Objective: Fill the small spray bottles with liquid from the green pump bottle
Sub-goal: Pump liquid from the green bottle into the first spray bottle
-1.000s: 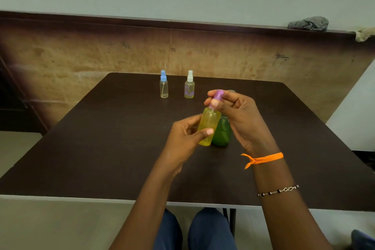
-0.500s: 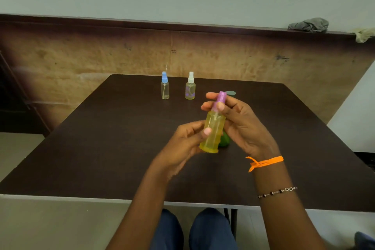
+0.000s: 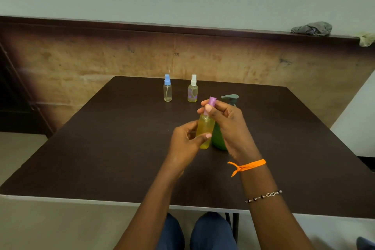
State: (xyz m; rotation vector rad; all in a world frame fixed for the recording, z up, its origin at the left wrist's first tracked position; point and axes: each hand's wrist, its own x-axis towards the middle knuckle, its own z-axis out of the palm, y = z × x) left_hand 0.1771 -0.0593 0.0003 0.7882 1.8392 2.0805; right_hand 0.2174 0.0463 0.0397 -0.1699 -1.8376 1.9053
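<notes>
Three small spray bottles are in view, and we hold one of them above the dark brown matte table (image 3: 85, 148): a slim, translucent yellow plastic spray bottle with a purple cap (image 3: 205, 132). Our left hand (image 3: 185, 146) wraps thumb and fingers round its lower body to keep it upright and steady, while the fingertips of our right hand (image 3: 227, 126) pinch the purple cap at the top, a hold that suits twisting the cap, though we cannot tell whether it is being loosened or tightened. Yellow colour runs nearly the whole height of the body; how much of that is liquid we cannot tell. Just behind it, partly hidden by our right hand, the rounded green pump bottle with its grey-green pump head (image 3: 218, 140) stands on the table, within easy reach, we judge. Near the far edge, well apart from our hands, stand a clear cylindrical spray bottle with a blue nozzle (image 3: 167, 92) that looks almost empty, and beside it a pale yellowish spray bottle with a white nozzle (image 3: 192, 93) and purplish markings. All the plastic looks smooth and glossy against the dull tabletop.
</notes>
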